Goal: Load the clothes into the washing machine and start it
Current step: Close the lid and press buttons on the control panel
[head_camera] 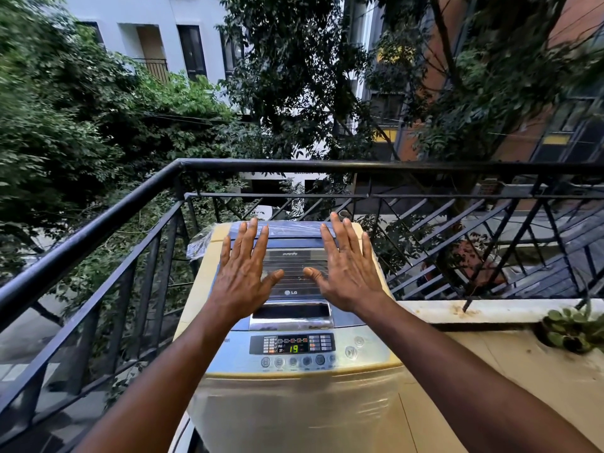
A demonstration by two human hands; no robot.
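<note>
Head view: the LG top-load washing machine (294, 322) stands at lower centre of the frame, against the black balcony railing (98, 220). Its lid (295, 273) is down and the display (293, 348) reads 19. The left hand (243, 273) and right hand (348, 271) are spread flat over the lid, fingers straight, holding nothing. No clothes show. The lid looks rigid, light and smooth, probably best lifted by the recessed handle (291, 311) at its near edge.
</note>
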